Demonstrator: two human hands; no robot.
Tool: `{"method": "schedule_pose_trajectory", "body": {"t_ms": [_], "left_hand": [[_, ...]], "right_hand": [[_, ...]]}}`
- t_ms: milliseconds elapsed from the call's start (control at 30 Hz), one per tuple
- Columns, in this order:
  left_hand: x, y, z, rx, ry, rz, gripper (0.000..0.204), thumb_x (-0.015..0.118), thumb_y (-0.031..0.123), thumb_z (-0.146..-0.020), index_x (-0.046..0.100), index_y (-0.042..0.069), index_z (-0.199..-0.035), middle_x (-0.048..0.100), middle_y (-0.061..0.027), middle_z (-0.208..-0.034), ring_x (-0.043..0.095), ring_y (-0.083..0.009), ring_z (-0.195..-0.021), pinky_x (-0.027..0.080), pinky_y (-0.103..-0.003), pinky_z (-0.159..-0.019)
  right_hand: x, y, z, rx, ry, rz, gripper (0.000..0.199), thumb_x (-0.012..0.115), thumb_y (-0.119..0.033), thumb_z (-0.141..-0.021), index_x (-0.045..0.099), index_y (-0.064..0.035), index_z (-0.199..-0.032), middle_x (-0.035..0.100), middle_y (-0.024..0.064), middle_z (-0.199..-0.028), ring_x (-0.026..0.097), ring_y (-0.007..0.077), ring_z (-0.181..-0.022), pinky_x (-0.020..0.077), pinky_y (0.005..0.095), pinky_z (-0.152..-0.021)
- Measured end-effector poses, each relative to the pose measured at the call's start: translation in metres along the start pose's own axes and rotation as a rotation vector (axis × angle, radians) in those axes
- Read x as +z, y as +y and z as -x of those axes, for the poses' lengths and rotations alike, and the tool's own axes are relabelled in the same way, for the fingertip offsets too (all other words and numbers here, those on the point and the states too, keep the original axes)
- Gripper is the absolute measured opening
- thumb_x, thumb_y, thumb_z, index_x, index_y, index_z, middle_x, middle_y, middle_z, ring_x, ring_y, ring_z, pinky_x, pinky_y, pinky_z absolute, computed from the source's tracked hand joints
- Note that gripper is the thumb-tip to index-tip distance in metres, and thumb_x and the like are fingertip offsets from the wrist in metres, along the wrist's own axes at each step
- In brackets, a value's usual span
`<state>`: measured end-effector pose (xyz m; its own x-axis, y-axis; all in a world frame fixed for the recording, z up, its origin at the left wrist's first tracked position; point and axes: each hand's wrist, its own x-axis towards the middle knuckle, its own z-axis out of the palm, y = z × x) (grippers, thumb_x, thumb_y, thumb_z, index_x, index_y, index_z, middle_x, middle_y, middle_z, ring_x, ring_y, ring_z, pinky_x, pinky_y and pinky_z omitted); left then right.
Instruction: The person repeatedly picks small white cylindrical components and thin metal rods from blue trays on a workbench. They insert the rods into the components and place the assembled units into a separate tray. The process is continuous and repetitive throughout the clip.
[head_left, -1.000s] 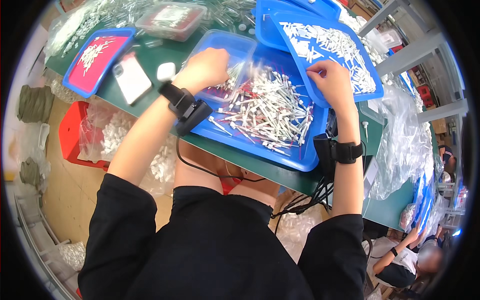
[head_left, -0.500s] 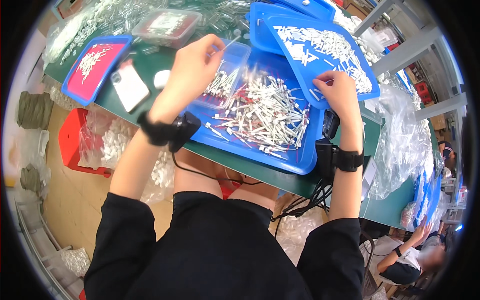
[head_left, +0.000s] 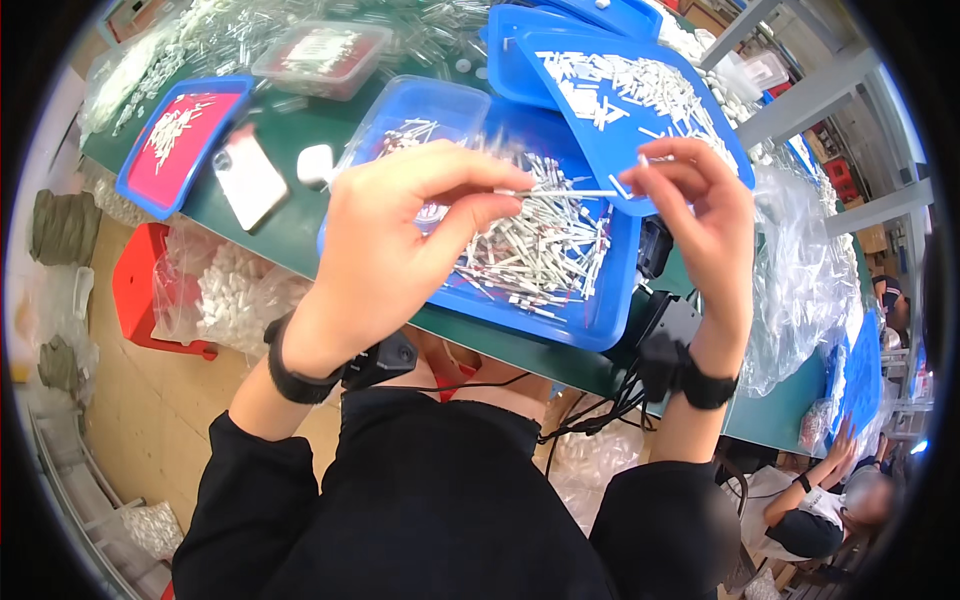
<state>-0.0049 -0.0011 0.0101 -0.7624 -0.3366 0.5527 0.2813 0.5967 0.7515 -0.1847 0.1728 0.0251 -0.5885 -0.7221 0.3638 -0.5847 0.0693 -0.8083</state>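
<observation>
My left hand [head_left: 395, 225] pinches one end of a thin white stick [head_left: 560, 192] and holds it level above a blue tray [head_left: 590, 328]. Across from it, my right hand [head_left: 705, 205] holds a small white tube-like piece [head_left: 643, 160] between thumb and fingers, close to the stick's free end. Whether the two touch is unclear. Below lies a heap of similar white sticks [head_left: 540, 255], some with reddish parts. A clear plastic box [head_left: 465, 100] with more sticks rests on the tray's far left, partly behind my left hand.
A tilted blue tray [head_left: 560, 110] of small white pieces lies far right. Left are a phone [head_left: 250, 180], a white case [head_left: 315, 163], a red-lined tray [head_left: 205, 150] and a lidded box [head_left: 330, 85]. Plastic bags [head_left: 790, 290] bulge at right; a co-worker [head_left: 800, 530] sits beyond.
My left hand has come down and right with the stick, from over the clear box to above the heap. My right hand has turned and lifted a small white piece off the tilted tray.
</observation>
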Motion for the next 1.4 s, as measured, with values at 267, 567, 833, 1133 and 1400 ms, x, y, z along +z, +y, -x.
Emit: {"method": "schedule_pose_trajectory", "body": {"t_ms": [267,567,833,1133,1400], "left_hand": [[0.009,0.021,0.002,0.13,-0.023,-0.069,0.017,0.062,-0.009,-0.081,0.071,-0.001,-0.093,0.068,-0.0103,-0.083,0.065,-0.0158,-0.07,0.05,-0.024,-0.061],[0.009,0.027,0.013,0.219,-0.017,-0.241,0.021,0.063,-0.011,-0.075,0.071,-0.001,-0.091,0.067,-0.0114,-0.084,0.067,-0.0191,-0.073,0.053,-0.028,-0.062],[0.026,0.032,0.011,0.258,0.032,-0.211,0.019,0.073,-0.009,-0.069,0.069,-0.002,-0.086,0.067,-0.01,-0.079,0.064,-0.0203,-0.068,0.051,-0.028,-0.059],[0.024,0.02,0.013,0.339,0.044,-0.124,0.022,0.076,-0.007,-0.067,0.069,-0.003,-0.087,0.067,-0.0105,-0.077,0.064,-0.02,-0.066,0.05,-0.027,-0.056],[0.024,0.008,0.014,0.514,0.019,-0.126,0.024,0.073,-0.01,-0.067,0.069,-0.004,-0.089,0.068,-0.0129,-0.078,0.066,-0.0217,-0.065,0.051,-0.028,-0.055]], "right_hand": [[0.009,-0.034,0.049,-0.013,-0.035,-0.388,0.015,0.061,0.007,-0.084,0.066,0.0072,-0.099,0.068,0.0124,-0.091,0.066,0.0147,-0.077,0.0517,0.0243,-0.068],[0.009,-0.039,0.053,-0.186,-0.011,0.1,0.018,0.069,0.005,-0.077,0.071,-0.0017,-0.094,0.07,0.0096,-0.081,0.067,0.0158,-0.071,0.0506,0.0251,-0.062],[0.022,-0.043,0.054,-0.314,0.031,0.268,0.014,0.072,0.001,-0.075,0.066,-0.0027,-0.088,0.067,0.0088,-0.078,0.066,0.0217,-0.067,0.0506,0.0296,-0.059],[0.031,-0.037,0.052,-0.378,0.052,0.215,0.014,0.071,0.005,-0.074,0.066,-0.0012,-0.085,0.067,0.0083,-0.077,0.066,0.0214,-0.065,0.0503,0.0289,-0.057],[0.033,-0.036,0.055,-0.214,-0.028,0.036,0.028,0.071,0.003,-0.076,0.065,-0.0043,-0.103,0.071,0.0074,-0.083,0.07,0.0186,-0.071,0.0528,0.0254,-0.063]]}}
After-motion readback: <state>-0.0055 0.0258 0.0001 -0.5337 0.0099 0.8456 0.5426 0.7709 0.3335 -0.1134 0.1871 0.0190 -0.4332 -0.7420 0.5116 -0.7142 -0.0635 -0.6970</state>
